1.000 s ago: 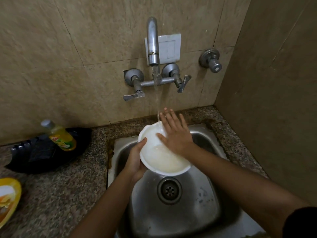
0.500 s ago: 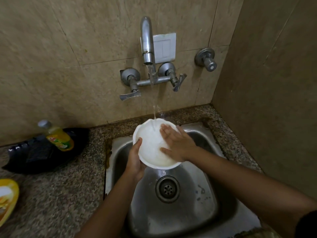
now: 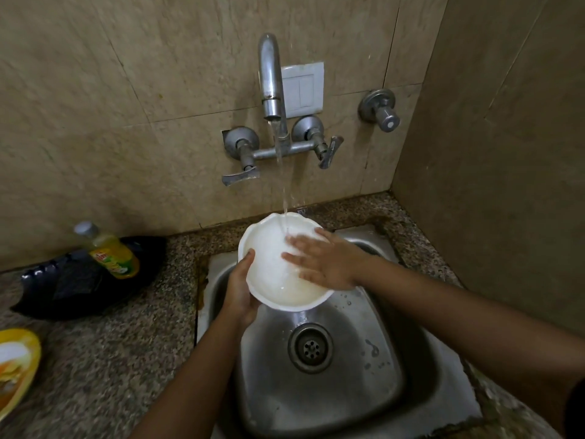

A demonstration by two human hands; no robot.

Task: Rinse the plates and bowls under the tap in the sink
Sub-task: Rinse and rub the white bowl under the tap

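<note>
A white bowl (image 3: 272,274) with a scalloped rim is held tilted over the steel sink (image 3: 348,391), under the running tap (image 3: 270,80). Water falls onto the bowl's far inner side and some pools in its near side. My left hand (image 3: 240,289) grips the bowl's left rim from below, thumb on the edge. My right hand (image 3: 329,261) lies flat inside the bowl with fingers spread, touching its wet inner surface.
A yellow dish-soap bottle (image 3: 110,251) lies on a black tray (image 3: 79,286) on the granite counter at left. A yellow plate (image 3: 19,365) with food remains sits at the left edge. The sink drain (image 3: 310,346) is open. A tiled wall corner stands at right.
My right hand slid from the bowl's far rim down into its inside and keeps rubbing there. The bowl stays under the stream in my left hand.
</note>
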